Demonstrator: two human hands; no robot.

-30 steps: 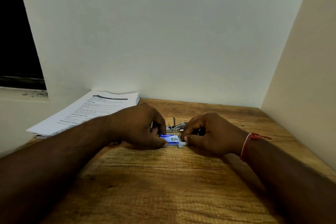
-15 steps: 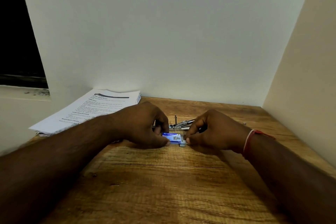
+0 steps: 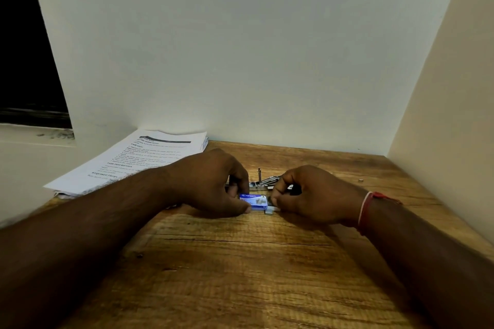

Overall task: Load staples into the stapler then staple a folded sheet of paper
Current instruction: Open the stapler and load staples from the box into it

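A small blue staple box (image 3: 254, 201) lies on the wooden table (image 3: 240, 270) between my hands. My left hand (image 3: 213, 184) pinches the box's left end. My right hand (image 3: 312, 195) grips the white inner tray (image 3: 270, 210) that sticks out of the box's right end. Just behind the hands the metal stapler (image 3: 263, 184) lies opened up, partly hidden by my fingers. A stack of printed paper sheets (image 3: 139, 160) rests at the table's back left corner.
White walls close in the table at the back and on the right. A tiny metal bit (image 3: 361, 180) lies on the table at the back right. A dark window opening (image 3: 24, 61) is at the far left.
Both hands stay on the staple box at the same spot; the white tray at its right end shows slightly more than half a second ago. The view has shifted a little.
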